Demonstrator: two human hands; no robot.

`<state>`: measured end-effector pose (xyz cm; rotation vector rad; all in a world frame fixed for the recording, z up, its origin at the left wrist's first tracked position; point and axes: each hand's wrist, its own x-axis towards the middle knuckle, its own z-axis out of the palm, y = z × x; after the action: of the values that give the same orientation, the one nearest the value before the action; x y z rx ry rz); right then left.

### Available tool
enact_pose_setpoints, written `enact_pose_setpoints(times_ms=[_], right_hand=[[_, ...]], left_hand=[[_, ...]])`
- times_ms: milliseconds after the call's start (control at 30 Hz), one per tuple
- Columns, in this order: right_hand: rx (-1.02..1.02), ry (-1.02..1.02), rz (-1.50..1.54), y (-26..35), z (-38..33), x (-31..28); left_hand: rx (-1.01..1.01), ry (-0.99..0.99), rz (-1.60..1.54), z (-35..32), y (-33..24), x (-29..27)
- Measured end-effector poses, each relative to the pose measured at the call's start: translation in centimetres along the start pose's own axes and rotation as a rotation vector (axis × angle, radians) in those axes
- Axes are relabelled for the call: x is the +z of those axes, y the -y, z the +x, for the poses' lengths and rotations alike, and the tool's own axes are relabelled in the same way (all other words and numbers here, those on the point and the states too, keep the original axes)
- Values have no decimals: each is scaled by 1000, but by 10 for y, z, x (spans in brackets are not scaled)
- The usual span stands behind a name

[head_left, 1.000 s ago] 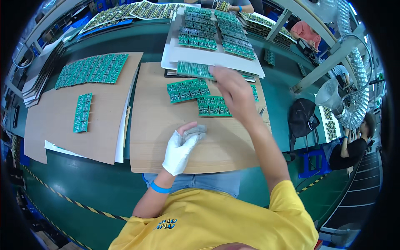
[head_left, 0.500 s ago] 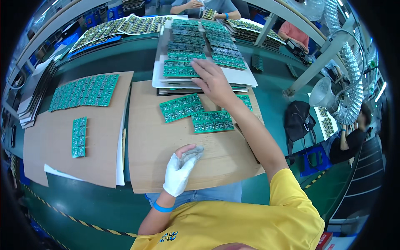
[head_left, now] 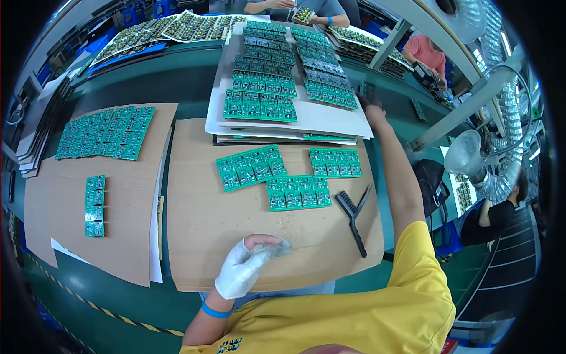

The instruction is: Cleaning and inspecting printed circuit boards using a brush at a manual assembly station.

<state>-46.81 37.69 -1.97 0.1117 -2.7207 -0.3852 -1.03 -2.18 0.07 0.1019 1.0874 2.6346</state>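
My left hand (head_left: 250,265), in a white glove with a bare thumb, hovers above the near part of a cardboard sheet (head_left: 206,236); its fingers are loosely extended and nothing shows in them. At the far right, my right hand (head_left: 375,110) reaches beside a small circuit board panel (head_left: 364,91). It is smeared, so I cannot tell whether it grips that panel. On the cardboard lie three green circuit board panels: a tilted one (head_left: 252,167), a middle one (head_left: 299,193) and a right one (head_left: 335,162). A black brush (head_left: 352,221) and pointed tweezers (head_left: 364,199) lie right of them.
Beyond the cardboard, a white-topped stack (head_left: 348,122) carries two columns of green panels (head_left: 260,106). Another cardboard sheet (head_left: 53,203) on the left holds grouped panels (head_left: 106,133) and a single strip (head_left: 95,206). A metal post (head_left: 460,106) and duct funnel (head_left: 464,152) stand right. Co-workers sit beyond.
My right hand has moved from the near panels on the stack to the far right. The brush and tweezers are now uncovered. My left hand stays over the cardboard.
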Motion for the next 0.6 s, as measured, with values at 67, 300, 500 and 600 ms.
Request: enact_pose_setpoints(times_ms=[67, 300, 500, 600], right_hand=[[14, 50, 78, -7, 13, 1], [445, 72, 1647, -57, -41, -91], [236, 124, 2433, -24, -217, -204], [126, 332, 2611, 17, -274, -231]], left_hand=[[21, 5, -27, 2, 2, 1], [55, -14, -18, 3, 4, 7], [64, 23, 37, 1, 6, 1], [46, 27, 34, -2, 7, 5]])
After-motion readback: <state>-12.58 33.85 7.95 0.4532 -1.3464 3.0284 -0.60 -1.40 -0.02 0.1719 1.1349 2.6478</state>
